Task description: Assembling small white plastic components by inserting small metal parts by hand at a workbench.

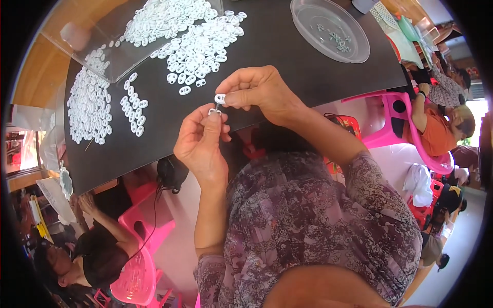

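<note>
Just over the table's near edge, my two hands meet with fingertips closed on small parts. Between thumb and forefinger, my right hand [267,96] pinches a white oval piece with two holes [220,98]. My left hand [204,146] is below it, its thumb and fingers closed on another small white piece [214,111]. A thin grey part shows between the two white pieces; whether it joins them I cannot tell. Nearest to the hands on the table is a loose pile of the same white oval pieces [203,49], with one stray piece [185,90] lying closer.
A clear plastic box [115,77] holding white pieces stands at the back left of the dark table [267,41]. More white pieces [87,105] lie at the left. A round clear tray [321,43] with small grey parts is at right. People and pink chairs [134,274] flank the table.
</note>
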Demonstrator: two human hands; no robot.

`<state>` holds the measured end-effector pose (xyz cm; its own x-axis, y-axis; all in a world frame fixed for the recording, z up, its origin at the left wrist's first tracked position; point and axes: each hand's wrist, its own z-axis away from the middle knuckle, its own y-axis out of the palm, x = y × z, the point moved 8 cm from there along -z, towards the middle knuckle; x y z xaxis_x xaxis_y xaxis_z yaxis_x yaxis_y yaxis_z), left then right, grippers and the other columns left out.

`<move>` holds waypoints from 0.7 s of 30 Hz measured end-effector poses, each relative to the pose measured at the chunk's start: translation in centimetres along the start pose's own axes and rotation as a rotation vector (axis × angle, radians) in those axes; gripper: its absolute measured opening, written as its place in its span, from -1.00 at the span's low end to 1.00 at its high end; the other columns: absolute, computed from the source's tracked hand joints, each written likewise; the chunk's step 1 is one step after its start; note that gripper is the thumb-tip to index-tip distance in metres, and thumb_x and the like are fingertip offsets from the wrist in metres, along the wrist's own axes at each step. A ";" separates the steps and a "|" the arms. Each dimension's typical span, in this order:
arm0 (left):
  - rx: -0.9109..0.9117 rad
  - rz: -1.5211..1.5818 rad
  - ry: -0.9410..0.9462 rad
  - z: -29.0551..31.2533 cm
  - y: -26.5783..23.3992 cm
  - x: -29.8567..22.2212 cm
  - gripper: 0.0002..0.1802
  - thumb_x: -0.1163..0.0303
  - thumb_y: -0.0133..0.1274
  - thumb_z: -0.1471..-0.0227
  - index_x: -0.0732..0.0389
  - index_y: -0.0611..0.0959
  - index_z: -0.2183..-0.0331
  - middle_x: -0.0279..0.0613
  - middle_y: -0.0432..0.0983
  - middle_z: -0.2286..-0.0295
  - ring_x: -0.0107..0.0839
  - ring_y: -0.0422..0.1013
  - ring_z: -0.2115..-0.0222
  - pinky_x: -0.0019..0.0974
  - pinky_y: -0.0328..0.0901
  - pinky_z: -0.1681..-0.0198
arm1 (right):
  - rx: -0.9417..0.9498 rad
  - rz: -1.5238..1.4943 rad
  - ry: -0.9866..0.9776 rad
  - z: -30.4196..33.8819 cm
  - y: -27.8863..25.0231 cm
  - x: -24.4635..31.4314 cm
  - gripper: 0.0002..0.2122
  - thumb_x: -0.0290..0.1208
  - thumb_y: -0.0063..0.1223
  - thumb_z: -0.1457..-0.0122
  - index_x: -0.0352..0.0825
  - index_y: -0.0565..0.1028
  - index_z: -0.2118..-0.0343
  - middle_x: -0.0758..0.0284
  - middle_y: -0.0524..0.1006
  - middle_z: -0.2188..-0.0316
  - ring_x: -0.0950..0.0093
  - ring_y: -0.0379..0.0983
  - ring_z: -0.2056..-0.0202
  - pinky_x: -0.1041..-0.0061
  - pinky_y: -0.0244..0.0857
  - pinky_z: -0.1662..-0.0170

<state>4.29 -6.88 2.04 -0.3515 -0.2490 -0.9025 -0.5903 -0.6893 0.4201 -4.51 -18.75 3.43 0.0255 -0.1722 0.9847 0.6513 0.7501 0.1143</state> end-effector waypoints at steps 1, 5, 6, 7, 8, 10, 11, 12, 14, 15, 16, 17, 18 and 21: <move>0.010 -0.011 -0.009 0.0 0.0 0.1 -0.85 0.55 0.04 -0.01 0.42 0.53 0.33 -0.14 0.50 0.53 -0.56 0.38 0.61 -0.56 0.27 0.61 | 0.003 0.001 0.001 0.0 0.1 0.0 -0.84 -0.50 0.18 0.07 -0.39 0.56 0.38 0.41 0.53 0.55 0.71 0.35 0.55 0.72 0.18 0.51; 0.008 -0.020 -0.023 0.1 -0.1 0.2 -0.86 0.55 0.03 -0.01 0.41 0.53 0.33 -0.16 0.50 0.53 -0.58 0.38 0.61 -0.58 0.27 0.60 | -0.012 0.006 -0.029 0.0 0.5 0.0 -0.85 -0.51 0.17 0.04 -0.40 0.55 0.37 0.42 0.52 0.54 0.73 0.35 0.54 0.74 0.18 0.50; 0.009 -0.024 -0.020 0.1 -0.2 0.2 -0.86 0.55 0.03 -0.01 0.41 0.53 0.33 -0.17 0.50 0.53 -0.59 0.37 0.61 -0.58 0.27 0.60 | -0.015 0.009 -0.038 0.0 0.5 0.0 -0.85 -0.51 0.17 0.04 -0.40 0.55 0.37 0.42 0.52 0.53 0.73 0.36 0.53 0.75 0.18 0.50; 0.012 -0.029 -0.015 0.1 -0.2 0.2 -0.86 0.55 0.02 -0.01 0.41 0.54 0.33 -0.18 0.50 0.53 -0.59 0.37 0.60 -0.59 0.28 0.59 | -0.013 0.011 -0.037 0.0 0.6 0.0 -0.85 -0.51 0.17 0.04 -0.40 0.55 0.37 0.42 0.52 0.53 0.73 0.36 0.53 0.75 0.18 0.50; 0.010 -0.028 -0.015 0.1 -0.2 0.2 -0.86 0.55 0.02 -0.01 0.41 0.54 0.33 -0.18 0.50 0.53 -0.59 0.37 0.60 -0.59 0.28 0.59 | -0.010 0.010 -0.053 0.1 0.7 0.1 -0.85 -0.52 0.16 0.03 -0.40 0.54 0.36 0.42 0.52 0.52 0.73 0.37 0.51 0.75 0.20 0.48; 0.007 -0.040 -0.016 0.2 -0.3 0.3 -0.86 0.55 0.02 -0.01 0.41 0.54 0.33 -0.19 0.50 0.53 -0.60 0.37 0.60 -0.59 0.28 0.58 | -0.005 0.011 -0.066 0.2 0.8 0.2 -0.85 -0.53 0.16 0.02 -0.41 0.54 0.35 0.41 0.53 0.51 0.72 0.39 0.49 0.75 0.22 0.46; 0.005 -0.039 -0.015 0.2 -0.3 0.3 -0.86 0.55 0.02 -0.01 0.41 0.54 0.33 -0.19 0.50 0.53 -0.60 0.37 0.60 -0.59 0.28 0.58 | -0.007 0.019 -0.077 0.2 0.9 0.2 -0.85 -0.55 0.14 0.02 -0.41 0.54 0.34 0.40 0.53 0.49 0.71 0.40 0.47 0.74 0.26 0.41; 0.003 -0.041 -0.016 0.3 -0.4 0.3 -0.86 0.55 0.02 -0.01 0.40 0.54 0.32 -0.20 0.50 0.52 -0.60 0.37 0.59 -0.60 0.28 0.58 | -0.009 0.027 -0.088 0.3 0.9 0.1 -0.86 -0.57 0.13 0.01 -0.42 0.53 0.34 0.39 0.53 0.48 0.70 0.42 0.44 0.73 0.29 0.37; 0.001 -0.043 -0.018 0.2 -0.5 0.5 -0.86 0.55 0.03 -0.01 0.40 0.53 0.32 -0.20 0.50 0.52 -0.61 0.37 0.59 -0.60 0.27 0.57 | -0.025 0.037 -0.126 0.2 1.0 0.1 -0.87 -0.57 0.13 0.03 -0.43 0.53 0.37 0.39 0.53 0.50 0.70 0.41 0.45 0.73 0.30 0.38; -0.008 -0.028 0.003 0.2 -0.5 0.5 -0.87 0.56 0.03 0.00 0.41 0.54 0.34 -0.18 0.51 0.53 -0.58 0.38 0.61 -0.58 0.26 0.60 | -0.042 0.046 -0.166 0.3 1.0 0.3 -0.88 -0.57 0.12 0.04 -0.45 0.53 0.39 0.39 0.52 0.52 0.70 0.41 0.46 0.72 0.31 0.38; -0.017 -0.013 0.024 0.2 -0.5 0.4 -0.88 0.57 0.04 0.01 0.41 0.55 0.35 -0.15 0.51 0.55 -0.55 0.38 0.62 -0.55 0.25 0.63 | -0.041 0.047 -0.165 0.3 1.2 0.3 -0.88 -0.57 0.12 0.04 -0.45 0.53 0.39 0.39 0.52 0.52 0.70 0.41 0.46 0.72 0.31 0.38; -0.018 -0.012 0.024 0.2 -0.5 0.4 -0.88 0.57 0.04 0.01 0.41 0.55 0.35 -0.15 0.51 0.55 -0.55 0.38 0.62 -0.55 0.25 0.63 | -0.052 0.079 -0.181 0.4 1.2 0.4 -0.88 -0.58 0.11 0.04 -0.45 0.53 0.39 0.39 0.52 0.52 0.70 0.41 0.46 0.72 0.31 0.37; -0.021 -0.025 0.031 0.3 -0.5 0.3 -0.88 0.57 0.04 0.01 0.41 0.55 0.35 -0.16 0.51 0.55 -0.56 0.38 0.62 -0.55 0.25 0.63 | -0.063 0.110 -0.197 0.5 1.2 0.5 -0.88 -0.58 0.11 0.03 -0.45 0.52 0.39 0.39 0.53 0.52 0.70 0.41 0.46 0.72 0.31 0.37; -0.013 -0.034 0.048 0.2 -0.6 0.3 -0.88 0.58 0.04 0.00 0.41 0.55 0.34 -0.16 0.51 0.54 -0.56 0.38 0.62 -0.56 0.26 0.62 | -0.074 0.113 -0.196 0.7 1.5 0.5 -0.88 -0.57 0.11 0.03 -0.45 0.52 0.39 0.39 0.53 0.53 0.70 0.42 0.45 0.71 0.32 0.37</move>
<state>4.35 -6.41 1.52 -0.2955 -0.2575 -0.9200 -0.5917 -0.7067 0.3879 -4.10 -17.27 4.23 -0.0422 0.0428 0.9982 0.7067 0.7075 -0.0004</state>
